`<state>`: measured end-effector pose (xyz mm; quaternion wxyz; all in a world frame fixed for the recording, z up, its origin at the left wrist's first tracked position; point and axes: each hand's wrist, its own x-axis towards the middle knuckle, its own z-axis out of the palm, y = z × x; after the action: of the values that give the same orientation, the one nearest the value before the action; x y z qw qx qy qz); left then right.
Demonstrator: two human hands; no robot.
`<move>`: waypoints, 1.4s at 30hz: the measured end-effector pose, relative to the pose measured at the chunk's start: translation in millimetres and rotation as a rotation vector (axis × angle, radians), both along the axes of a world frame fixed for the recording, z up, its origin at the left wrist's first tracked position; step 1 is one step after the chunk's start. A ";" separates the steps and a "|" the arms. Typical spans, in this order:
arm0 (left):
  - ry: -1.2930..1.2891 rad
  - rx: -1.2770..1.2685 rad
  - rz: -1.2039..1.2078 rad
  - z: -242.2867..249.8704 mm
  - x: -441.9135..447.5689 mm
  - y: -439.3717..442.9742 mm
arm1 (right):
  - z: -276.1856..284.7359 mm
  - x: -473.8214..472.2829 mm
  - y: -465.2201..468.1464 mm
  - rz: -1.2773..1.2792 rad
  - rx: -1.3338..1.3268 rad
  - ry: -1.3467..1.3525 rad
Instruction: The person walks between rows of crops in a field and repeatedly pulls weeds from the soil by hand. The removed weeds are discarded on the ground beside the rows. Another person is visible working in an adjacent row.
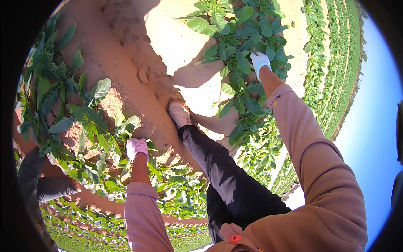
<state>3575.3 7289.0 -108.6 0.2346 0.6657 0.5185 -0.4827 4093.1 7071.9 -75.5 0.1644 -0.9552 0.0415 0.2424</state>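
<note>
My left hand (pixel 137 148), in a pink and white glove, is low at the edge of the left row of leafy green crop plants (pixel 91 121). Its fingers are curled and partly hidden against the foliage, so I cannot tell what they grip. In a white glove with a pale blue cuff, my right hand (pixel 260 61) reaches into the right row of leafy plants (pixel 239 47). A thin, pale wisp shows at its fingertips, too small to make out. Broad, lobed leaves surround both hands.
My shoe (pixel 180 111) stands on the sandy furrow (pixel 132 72) between the rows. Another person's dark-trousered leg (pixel 53 187) is beyond the left row. More crop rows (pixel 333 63) stretch away at right, and others (pixel 91 230) at the bottom.
</note>
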 end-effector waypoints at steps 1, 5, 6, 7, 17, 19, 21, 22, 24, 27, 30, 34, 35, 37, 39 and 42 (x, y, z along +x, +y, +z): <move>0.008 0.026 0.043 2.6 1.4 -0.8 | -2.6 0.5 8.2 0.115 -0.199 -0.070; 0.015 0.036 0.172 15.1 10.8 1.7 | -8.3 5.2 43.7 0.694 -0.820 0.251; 0.015 0.037 0.151 17.0 12.6 3.0 | -8.8 6.5 50.5 0.565 -0.790 0.248; 0.013 0.029 0.124 17.9 13.4 4.1 | -7.7 8.1 52.5 0.623 -0.823 0.259; -0.080 -0.233 -0.814 -18.2 -26.4 -1.3 | 67.2 11.3 -7.7 0.447 -0.357 0.570; -0.242 -0.230 -0.334 -18.6 -35.8 6.0 | 100.5 -15.7 -7.1 0.192 0.011 0.758; -0.396 -0.269 -0.413 -3.7 -44.0 14.7 | 128.7 -46.5 10.0 0.155 0.157 0.907; -0.416 -0.265 -0.177 10.2 -46.3 20.9 | 140.4 -62.3 23.0 0.211 0.172 0.896; -0.386 -0.194 0.645 54.2 -43.3 10.6 | 158.1 -92.3 53.0 0.242 0.238 0.881; -0.533 -0.156 0.733 135.2 -34.8 2.8 | 174.7 -126.7 97.0 0.207 0.479 0.874; -0.615 -0.125 0.901 216.0 -42.1 -9.3 | 191.3 -148.8 117.0 -0.049 0.787 0.875; -0.451 -0.018 0.961 293.3 -82.8 -33.4 | 227.4 -164.2 77.6 -0.034 0.647 0.824; -0.442 0.018 1.026 307.8 -96.9 -46.2 | 239.2 -165.1 57.4 -0.008 0.524 0.826; -0.523 0.017 1.102 326.7 -127.1 -70.2 | 264.5 -165.8 8.5 0.032 0.382 0.876; -0.397 0.034 0.994 334.1 -155.5 -97.1 | 290.1 -164.9 -45.7 0.014 0.297 0.859; -0.466 -0.022 1.281 343.7 -182.7 -141.2 | 330.2 -157.2 -124.0 0.057 0.156 0.759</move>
<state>3392.7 7147.8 235.0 0.5864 0.3116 0.7413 -0.0977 3935.9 6948.0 254.7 0.2026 -0.7830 0.0542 0.5856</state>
